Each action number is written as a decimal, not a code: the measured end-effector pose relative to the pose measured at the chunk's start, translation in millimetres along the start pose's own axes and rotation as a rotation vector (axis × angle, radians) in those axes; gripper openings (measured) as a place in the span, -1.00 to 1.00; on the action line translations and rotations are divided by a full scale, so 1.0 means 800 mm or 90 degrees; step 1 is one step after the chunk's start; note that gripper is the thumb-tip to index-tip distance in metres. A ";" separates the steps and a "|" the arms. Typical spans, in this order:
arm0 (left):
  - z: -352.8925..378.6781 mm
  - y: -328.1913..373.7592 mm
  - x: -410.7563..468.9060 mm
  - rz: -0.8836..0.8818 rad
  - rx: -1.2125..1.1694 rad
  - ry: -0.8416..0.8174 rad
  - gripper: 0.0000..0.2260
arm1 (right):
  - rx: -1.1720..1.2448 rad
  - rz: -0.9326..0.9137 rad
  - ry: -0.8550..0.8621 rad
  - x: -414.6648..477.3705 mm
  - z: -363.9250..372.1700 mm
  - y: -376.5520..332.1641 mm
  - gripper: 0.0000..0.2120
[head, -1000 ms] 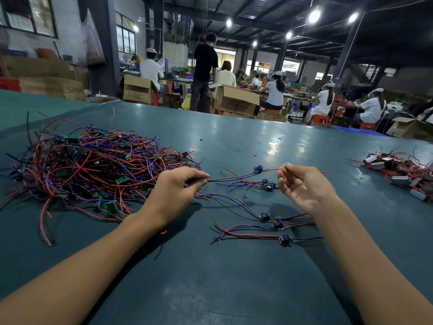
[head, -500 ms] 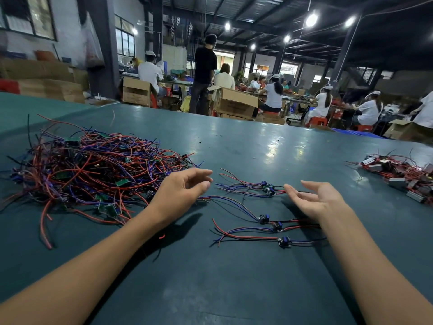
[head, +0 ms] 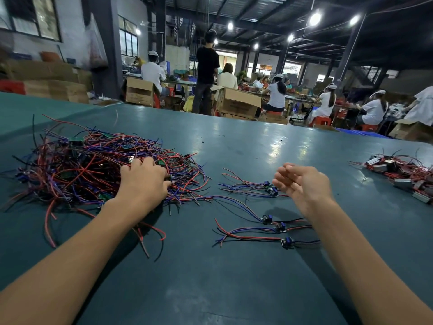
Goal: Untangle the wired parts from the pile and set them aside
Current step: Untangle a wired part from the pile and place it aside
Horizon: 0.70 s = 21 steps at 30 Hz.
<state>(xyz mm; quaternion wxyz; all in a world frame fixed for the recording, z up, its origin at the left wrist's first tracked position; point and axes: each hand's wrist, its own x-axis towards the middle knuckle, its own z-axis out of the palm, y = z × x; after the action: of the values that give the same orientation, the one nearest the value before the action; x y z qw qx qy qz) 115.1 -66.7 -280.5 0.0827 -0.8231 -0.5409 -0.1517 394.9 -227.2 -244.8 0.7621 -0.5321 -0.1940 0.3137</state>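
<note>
Left hand (head: 143, 181) is on the tangled pile of red, blue and black wired parts (head: 77, 167), fingers curled in, thumb pinching a small dark part (head: 169, 178); the pile sprawls leftward from those fingertips. Right hand (head: 302, 184) hangs relaxed, empty, freed wired parts (head: 269, 190) lying crosswise just left of its fingertips.

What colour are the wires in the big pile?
Mostly red and blue-purple, with some black, in the pile; the head view shows it.

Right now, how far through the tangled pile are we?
Done: a handful of separated parts lie right of the tangled pile. In hand: the left hand grips wires at its edge; the right hand hovers open, empty. Left: most of the pile is knotted.
</note>
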 end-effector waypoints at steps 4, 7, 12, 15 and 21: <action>0.011 0.000 0.000 -0.007 -0.007 -0.019 -0.64 | -0.257 -0.092 -0.049 -0.008 0.011 0.019 -0.86; 0.021 0.004 -0.002 -0.026 -0.061 0.000 -0.59 | -0.435 -0.224 -0.097 -0.015 0.016 0.034 -0.85; 0.027 0.007 -0.005 -0.069 -0.157 0.048 -0.63 | -0.670 -0.401 -0.284 -0.036 0.028 0.052 -0.84; 0.024 0.008 -0.005 -0.089 -0.250 0.089 -0.73 | -0.688 -0.432 -0.332 -0.044 0.033 0.055 -0.84; 0.000 0.018 -0.012 -0.166 -0.507 0.180 -0.71 | -0.696 -0.473 -0.340 -0.048 0.034 0.054 -0.82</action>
<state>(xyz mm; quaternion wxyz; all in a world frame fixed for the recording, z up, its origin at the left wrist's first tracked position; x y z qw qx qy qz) 124.6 -80.8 -283.8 -0.1876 -0.6866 -0.5231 -0.4688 338.1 -224.6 -273.5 0.3694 -0.6417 -0.6721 0.0109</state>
